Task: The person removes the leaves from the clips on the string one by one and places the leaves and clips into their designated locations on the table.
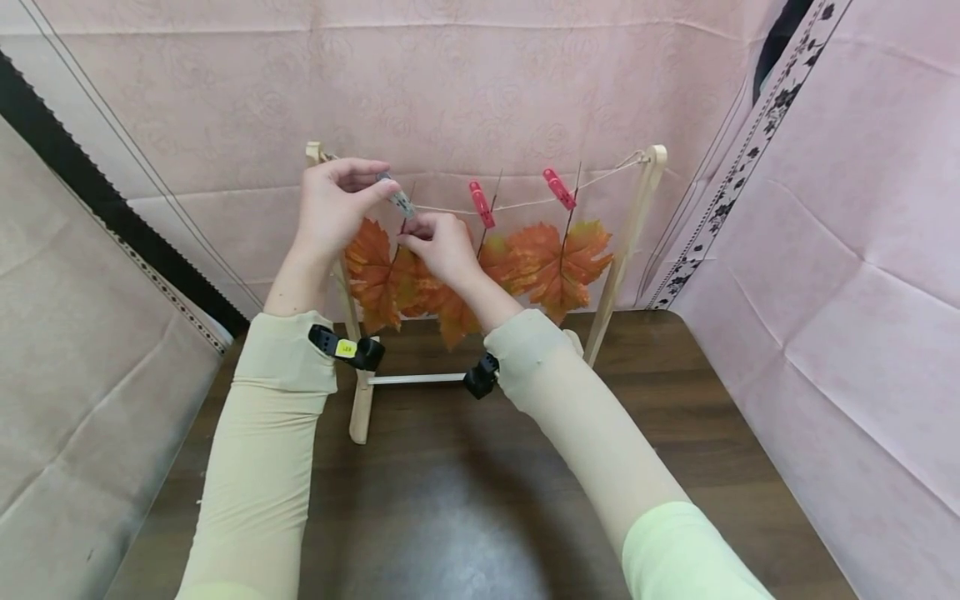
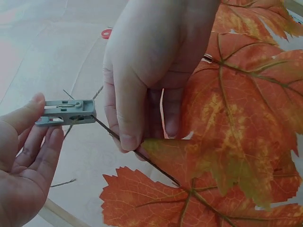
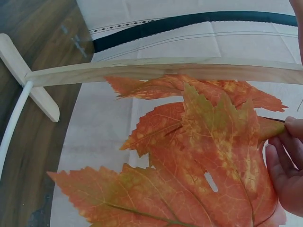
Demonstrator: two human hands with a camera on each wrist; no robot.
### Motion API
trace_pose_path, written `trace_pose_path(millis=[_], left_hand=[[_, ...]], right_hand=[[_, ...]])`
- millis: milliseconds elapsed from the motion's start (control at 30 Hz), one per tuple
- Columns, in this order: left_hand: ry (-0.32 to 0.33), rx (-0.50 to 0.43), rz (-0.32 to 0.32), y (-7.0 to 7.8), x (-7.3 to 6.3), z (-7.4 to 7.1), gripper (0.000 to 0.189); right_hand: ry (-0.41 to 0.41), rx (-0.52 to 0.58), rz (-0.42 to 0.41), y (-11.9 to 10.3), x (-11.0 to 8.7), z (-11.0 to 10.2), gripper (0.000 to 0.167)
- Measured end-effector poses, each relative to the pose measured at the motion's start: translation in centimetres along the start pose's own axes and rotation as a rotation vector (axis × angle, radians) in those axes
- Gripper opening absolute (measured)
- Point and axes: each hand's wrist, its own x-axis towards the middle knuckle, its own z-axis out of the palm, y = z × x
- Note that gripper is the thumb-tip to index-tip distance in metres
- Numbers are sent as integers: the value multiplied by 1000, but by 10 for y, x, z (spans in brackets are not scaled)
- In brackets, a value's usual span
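Between the thumb and fingers of my left hand (image 1: 333, 204) is a grey-blue clothespin (image 2: 71, 112), set at the string near its left end. The dark stem (image 2: 158, 168) of an orange artificial maple leaf (image 1: 375, 271) runs to the clothespin's tip. My right hand (image 1: 446, 247) pinches that stem just below the clothespin. Farther right on the string (image 1: 525, 204), a red clothespin (image 1: 482, 205) and another red clothespin (image 1: 559, 189) hold the stems of more orange leaves (image 1: 566, 267). My right hand partly hides the middle leaves in the head view.
A wooden frame stands on the brown table (image 1: 450, 483), with a left post (image 1: 350, 308), a right post (image 1: 626, 250) and a white crossbar (image 1: 416, 378) low down. Pink patterned cloth (image 1: 487, 92) hangs behind, with more cloth at both sides.
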Motion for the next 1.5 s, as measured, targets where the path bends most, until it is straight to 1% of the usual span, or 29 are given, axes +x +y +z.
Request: trace_pose_path(millis=[67, 167, 333, 467, 567, 767, 967, 1067, 1200, 1300, 1400, 1500], left_hand=[[18, -29, 8, 0, 0, 0, 30], [45, -65, 2, 1, -1, -1, 29], [82, -127, 9, 0, -4, -2, 29], [92, -210, 20, -2, -7, -3, 26], [96, -270, 23, -3, -9, -4, 22], [93, -295, 28, -7, -12, -8, 20], [96, -332, 30, -8, -14, -8, 19], [119, -348, 33, -8, -14, -6, 17], [169, -384, 56, -7, -14, -5, 14], [219, -440, 99, -6, -14, -4, 13], [262, -542, 133, -5, -16, -3, 14], [271, -614, 148, -5, -18, -3, 16]], right_hand=[[-1, -8, -6, 1, -1, -1, 13], [-9, -22, -15, 2, -3, -2, 12], [-27, -44, 2, 6, -7, -1, 13], [-27, -53, 8, 8, -8, -1, 14], [-36, -58, -4, 9, -8, -1, 13], [-56, -76, -34, 10, -9, 2, 13], [-65, -55, -26, 10, -11, 6, 12], [-68, -48, -22, 11, -12, 7, 12], [-71, -27, -16, 14, -13, 8, 12], [-71, -20, -13, 16, -14, 7, 11], [-73, -31, -14, 18, -14, 8, 11], [-76, -58, -15, 20, -16, 10, 11]])
